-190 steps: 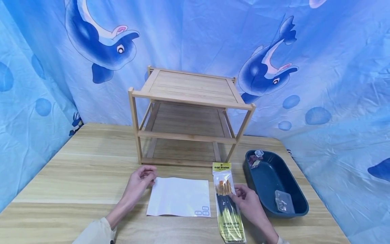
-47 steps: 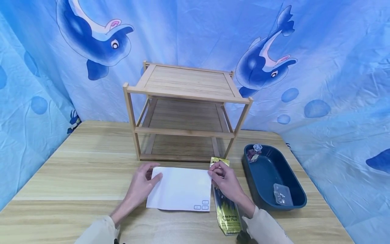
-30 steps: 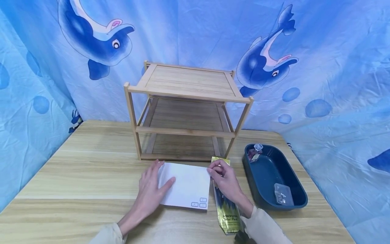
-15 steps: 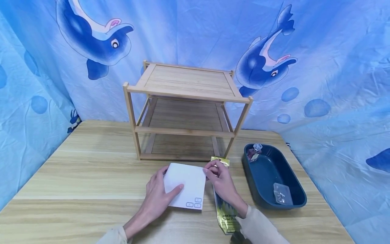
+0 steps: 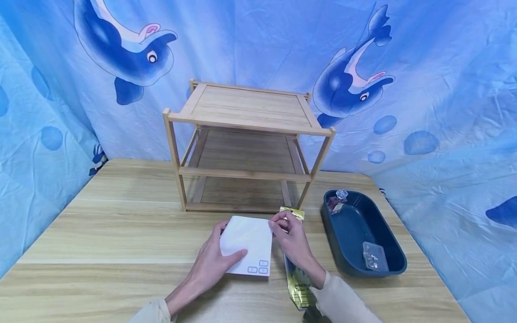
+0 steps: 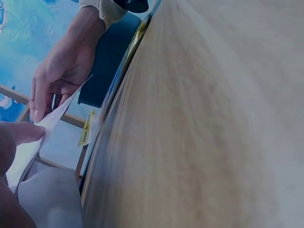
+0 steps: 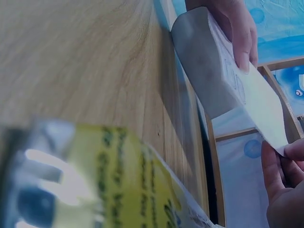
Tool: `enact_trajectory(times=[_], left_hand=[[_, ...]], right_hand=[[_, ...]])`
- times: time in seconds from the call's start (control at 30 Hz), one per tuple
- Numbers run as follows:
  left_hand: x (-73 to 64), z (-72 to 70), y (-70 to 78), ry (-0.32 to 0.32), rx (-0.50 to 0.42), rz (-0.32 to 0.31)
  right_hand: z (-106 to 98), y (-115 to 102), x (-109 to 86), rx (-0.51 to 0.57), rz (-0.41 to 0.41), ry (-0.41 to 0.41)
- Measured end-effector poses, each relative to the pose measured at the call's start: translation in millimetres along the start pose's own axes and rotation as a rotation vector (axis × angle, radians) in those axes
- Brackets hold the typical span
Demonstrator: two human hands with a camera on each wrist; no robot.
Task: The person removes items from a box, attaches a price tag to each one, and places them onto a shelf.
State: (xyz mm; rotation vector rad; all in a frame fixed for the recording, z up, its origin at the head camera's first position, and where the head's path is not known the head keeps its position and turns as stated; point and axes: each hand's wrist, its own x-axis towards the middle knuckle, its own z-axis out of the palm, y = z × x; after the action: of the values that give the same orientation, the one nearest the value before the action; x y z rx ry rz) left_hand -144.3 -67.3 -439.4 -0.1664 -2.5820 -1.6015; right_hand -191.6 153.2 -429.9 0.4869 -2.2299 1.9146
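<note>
A white paper-like sheet with small blue printed boxes near one corner is held just above the table. My left hand grips its left side, thumb on top and fingers beneath. My right hand pinches the far right corner between thumb and fingers. In the right wrist view the sheet bends round and under at the left hand's end, making a thick curved fold. A flat pack of artist brushes lies on the table under my right forearm, which partly hides it.
A wooden shelf rack with three levels stands behind the hands. On the right, a dark teal tub holds a clear plastic box and a small bottle with a faceted cap. A blue dolphin curtain hangs behind.
Earlier the sheet lay flat and wide, with my right hand on the brush pack. That hand now pinches the sheet's corner; my left hand has moved right, and the sheet's visible face is narrower.
</note>
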Motion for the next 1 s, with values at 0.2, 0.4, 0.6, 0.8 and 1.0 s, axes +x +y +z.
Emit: enact_trajectory(times=[0.2,0.4,0.6,0.8,1.0], left_hand=[[0.6,-1.4,1.6,-0.004,-0.012,0.029],[0.9,-3.2,-0.4,-0.044,-0.096,0.022],[3.5,-5.6,-2.7,-0.080,-0.173,-0.033],[4.9,-9.1,-4.8,-0.098,-0.189,-0.065],[6.2,-11.4,-8.0,-0.110,-0.236,-0.099]], right_hand=[[0.8,-0.4,-0.1,-0.008,-0.005,0.009],[0.3,0.2,-0.5,-0.007,-0.022,0.000],[-0.3,-2.9,-2.4,-0.008,-0.016,-0.013],[-2.0,-4.0,-6.8,-0.099,-0.039,0.011],[-6.0,-3.6,-12.6,-0.179,-0.110,0.028]])
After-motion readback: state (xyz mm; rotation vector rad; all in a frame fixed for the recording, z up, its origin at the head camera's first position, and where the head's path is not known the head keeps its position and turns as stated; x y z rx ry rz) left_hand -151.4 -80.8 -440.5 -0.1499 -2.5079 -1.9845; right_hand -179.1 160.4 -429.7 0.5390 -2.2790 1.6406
